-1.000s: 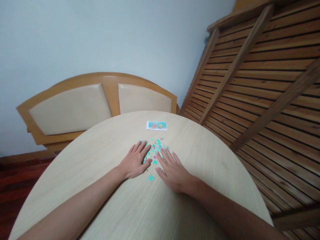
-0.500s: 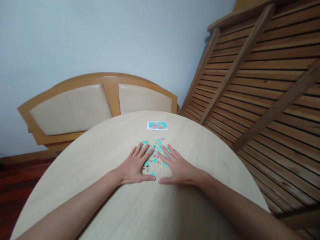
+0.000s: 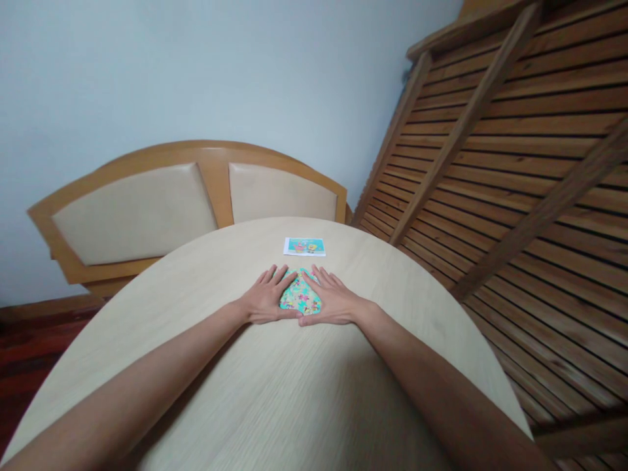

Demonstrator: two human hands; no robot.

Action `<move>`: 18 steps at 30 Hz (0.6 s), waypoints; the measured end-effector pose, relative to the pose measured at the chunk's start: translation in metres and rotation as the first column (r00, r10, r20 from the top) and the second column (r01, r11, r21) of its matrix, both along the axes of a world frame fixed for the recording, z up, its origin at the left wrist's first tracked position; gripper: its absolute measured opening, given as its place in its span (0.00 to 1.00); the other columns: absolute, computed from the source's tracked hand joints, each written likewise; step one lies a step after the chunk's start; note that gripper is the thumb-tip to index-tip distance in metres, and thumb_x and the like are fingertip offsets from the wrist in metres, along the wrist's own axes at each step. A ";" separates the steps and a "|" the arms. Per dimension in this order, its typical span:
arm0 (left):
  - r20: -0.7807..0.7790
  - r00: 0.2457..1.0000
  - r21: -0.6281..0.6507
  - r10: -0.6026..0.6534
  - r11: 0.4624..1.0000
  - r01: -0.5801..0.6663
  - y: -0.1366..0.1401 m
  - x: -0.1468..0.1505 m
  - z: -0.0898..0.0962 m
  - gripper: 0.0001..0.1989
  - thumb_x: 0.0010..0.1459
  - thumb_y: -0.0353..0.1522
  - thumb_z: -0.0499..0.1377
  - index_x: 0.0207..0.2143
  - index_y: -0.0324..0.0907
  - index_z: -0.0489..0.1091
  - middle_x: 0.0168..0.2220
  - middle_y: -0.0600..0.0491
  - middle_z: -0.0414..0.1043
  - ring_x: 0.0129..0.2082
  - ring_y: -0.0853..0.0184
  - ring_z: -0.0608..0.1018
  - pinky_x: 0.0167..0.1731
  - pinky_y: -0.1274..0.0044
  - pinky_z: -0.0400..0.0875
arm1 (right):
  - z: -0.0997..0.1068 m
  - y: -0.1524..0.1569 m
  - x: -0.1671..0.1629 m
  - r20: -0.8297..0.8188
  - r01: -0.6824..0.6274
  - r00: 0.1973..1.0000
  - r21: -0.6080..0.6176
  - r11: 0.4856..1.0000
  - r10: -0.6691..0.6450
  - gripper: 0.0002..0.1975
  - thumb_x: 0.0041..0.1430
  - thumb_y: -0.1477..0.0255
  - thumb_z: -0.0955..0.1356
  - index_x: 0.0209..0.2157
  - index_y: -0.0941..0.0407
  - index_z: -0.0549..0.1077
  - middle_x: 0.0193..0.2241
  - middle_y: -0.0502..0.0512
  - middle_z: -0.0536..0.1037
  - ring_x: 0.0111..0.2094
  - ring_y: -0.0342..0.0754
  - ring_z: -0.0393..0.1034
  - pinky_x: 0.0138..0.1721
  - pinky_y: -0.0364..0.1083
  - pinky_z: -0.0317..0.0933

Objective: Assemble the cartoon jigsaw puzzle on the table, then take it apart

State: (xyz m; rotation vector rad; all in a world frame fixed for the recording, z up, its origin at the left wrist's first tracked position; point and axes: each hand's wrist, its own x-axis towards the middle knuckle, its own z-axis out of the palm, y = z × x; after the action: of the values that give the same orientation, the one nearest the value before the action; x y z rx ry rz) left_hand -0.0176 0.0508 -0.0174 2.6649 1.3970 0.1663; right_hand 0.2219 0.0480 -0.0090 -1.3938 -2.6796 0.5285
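Small jigsaw puzzle pieces (image 3: 300,294), mostly turquoise with pink and yellow bits, lie crowded together on the pale round table (image 3: 275,379). My left hand (image 3: 266,298) rests flat along their left side, fingers spread and palm down. On the right side my right hand (image 3: 333,298) lies the same way. The thumbs meet or nearly meet at the near edge of the pieces, so the two hands frame them. Some pieces may be hidden under the fingers. Just beyond the fingertips lies a picture card (image 3: 305,246) with a pink and a yellow cartoon figure on turquoise.
Behind the table stands a wooden bench back (image 3: 216,190) with cream padded panels, against a pale wall (image 3: 220,72). A large slatted wooden panel (image 3: 490,163) leans at the right. Dark red flooring (image 3: 44,347) shows at the left.
Both hands have moved forward and closer together. The pieces, scattered before, are now gathered into a tighter patch between the hands. The card appears slightly further left in view.
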 end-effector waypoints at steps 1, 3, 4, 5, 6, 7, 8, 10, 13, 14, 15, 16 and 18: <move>0.000 1.000 0.006 -0.024 1.000 0.024 0.006 0.001 0.000 0.57 0.51 0.66 0.53 0.72 0.41 0.45 0.72 0.36 0.39 0.71 0.38 0.44 0.67 0.53 0.44 | 0.001 0.004 0.000 0.002 -0.015 1.000 0.001 1.000 0.015 0.67 0.43 0.34 0.67 0.72 0.54 0.35 0.72 0.63 0.29 0.72 0.64 0.22 0.70 0.62 0.28; 0.005 0.998 0.017 -0.069 0.997 0.069 0.017 0.002 -0.001 0.56 0.52 0.65 0.53 0.72 0.40 0.45 0.72 0.37 0.39 0.71 0.40 0.46 0.67 0.55 0.45 | 0.001 0.012 -0.001 -0.003 -0.051 0.999 0.018 0.999 0.051 0.66 0.44 0.34 0.67 0.72 0.56 0.37 0.72 0.65 0.33 0.72 0.64 0.26 0.70 0.61 0.29; 0.011 0.996 0.020 -0.090 0.996 0.090 0.021 0.003 -0.001 0.56 0.52 0.65 0.54 0.72 0.40 0.45 0.72 0.37 0.39 0.71 0.41 0.46 0.67 0.55 0.45 | 0.001 0.015 -0.001 -0.011 -0.067 0.998 0.034 0.997 0.068 0.66 0.44 0.33 0.66 0.72 0.57 0.39 0.72 0.65 0.35 0.72 0.63 0.28 0.70 0.61 0.30; 0.019 0.994 0.023 -0.109 0.994 0.108 0.024 0.003 -0.002 0.56 0.53 0.64 0.54 0.72 0.39 0.45 0.72 0.37 0.39 0.71 0.42 0.47 0.67 0.55 0.45 | 0.001 0.018 -0.001 -0.020 -0.080 0.996 0.052 0.995 0.081 0.66 0.44 0.33 0.66 0.72 0.58 0.40 0.72 0.66 0.38 0.72 0.63 0.30 0.70 0.60 0.31; 0.030 0.992 0.025 -0.124 0.992 0.123 0.027 0.003 -0.002 0.55 0.54 0.64 0.53 0.71 0.39 0.45 0.72 0.37 0.40 0.71 0.43 0.47 0.67 0.56 0.46 | 0.001 0.020 -0.002 -0.031 -0.089 0.995 0.069 0.994 0.091 0.66 0.44 0.33 0.66 0.72 0.59 0.42 0.72 0.66 0.40 0.72 0.63 0.32 0.70 0.60 0.32; 0.045 0.990 0.028 -0.133 0.991 0.132 0.029 0.003 -0.002 0.53 0.55 0.63 0.53 0.71 0.39 0.46 0.72 0.37 0.41 0.71 0.44 0.48 0.67 0.56 0.46 | 0.000 0.022 -0.002 -0.043 -0.093 0.994 0.084 0.992 0.097 0.66 0.44 0.33 0.66 0.72 0.60 0.43 0.72 0.67 0.41 0.72 0.64 0.34 0.70 0.60 0.34; 0.065 0.988 0.033 -0.138 0.990 0.136 0.030 0.003 -0.002 0.51 0.57 0.62 0.52 0.71 0.39 0.47 0.72 0.38 0.43 0.71 0.46 0.49 0.67 0.57 0.47 | -0.001 0.023 -0.002 -0.055 -0.093 0.994 0.097 0.991 0.099 0.66 0.44 0.32 0.66 0.72 0.60 0.44 0.72 0.67 0.43 0.72 0.64 0.36 0.70 0.60 0.35; 0.112 0.984 0.048 -0.137 0.990 0.132 0.030 0.003 -0.002 0.46 0.61 0.59 0.50 0.70 0.38 0.49 0.71 0.39 0.46 0.71 0.49 0.50 0.68 0.59 0.47 | -0.002 0.025 -0.001 -0.077 -0.090 0.992 0.116 0.989 0.100 0.66 0.44 0.33 0.66 0.72 0.61 0.45 0.72 0.68 0.44 0.72 0.65 0.37 0.70 0.60 0.38; 0.139 0.985 0.043 -0.104 0.994 0.099 0.027 0.003 -0.001 0.42 0.65 0.57 0.46 0.70 0.38 0.50 0.71 0.41 0.46 0.72 0.50 0.49 0.68 0.58 0.46 | -0.004 0.023 -0.001 -0.077 -0.087 0.992 0.124 0.988 0.097 0.65 0.45 0.33 0.66 0.71 0.61 0.46 0.72 0.67 0.43 0.72 0.64 0.36 0.70 0.60 0.37; 0.128 0.988 0.028 -0.091 0.996 0.088 0.026 0.003 -0.001 0.42 0.65 0.57 0.45 0.70 0.38 0.50 0.72 0.41 0.45 0.72 0.50 0.48 0.68 0.57 0.45 | -0.004 0.022 -0.001 -0.068 -0.087 0.993 0.125 0.988 0.096 0.64 0.46 0.33 0.65 0.71 0.61 0.46 0.72 0.67 0.43 0.72 0.64 0.36 0.70 0.60 0.37; 0.112 0.990 0.012 -0.080 0.997 0.079 0.025 0.004 0.000 0.42 0.65 0.57 0.44 0.71 0.39 0.49 0.72 0.42 0.43 0.72 0.50 0.47 0.68 0.57 0.45 | -0.005 0.021 0.000 -0.059 -0.089 0.993 0.126 0.988 0.097 0.63 0.46 0.33 0.65 0.71 0.61 0.46 0.72 0.67 0.43 0.72 0.64 0.35 0.70 0.60 0.36; 0.097 0.992 -0.002 -0.074 0.997 0.074 0.025 0.004 0.000 0.42 0.65 0.57 0.44 0.71 0.40 0.48 0.72 0.42 0.42 0.72 0.50 0.47 0.68 0.56 0.44 | -0.005 0.019 0.000 -0.053 -0.096 0.993 0.128 0.987 0.104 0.63 0.48 0.33 0.64 0.72 0.61 0.45 0.72 0.67 0.42 0.72 0.63 0.35 0.70 0.61 0.35; 0.085 0.994 -0.022 -0.073 0.997 0.075 0.024 0.005 0.001 0.40 0.67 0.56 0.43 0.71 0.42 0.46 0.72 0.44 0.41 0.72 0.52 0.47 0.68 0.56 0.43 | -0.006 0.017 0.000 -0.052 -0.123 0.990 0.134 0.983 0.131 0.61 0.50 0.34 0.64 0.72 0.59 0.44 0.72 0.65 0.42 0.72 0.62 0.34 0.70 0.61 0.34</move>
State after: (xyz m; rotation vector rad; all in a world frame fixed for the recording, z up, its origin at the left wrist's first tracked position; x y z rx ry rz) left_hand -0.0124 0.0744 -0.0162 2.6518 1.2650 0.2482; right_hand 0.2224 0.0654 -0.0154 -1.1612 -2.7126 0.3897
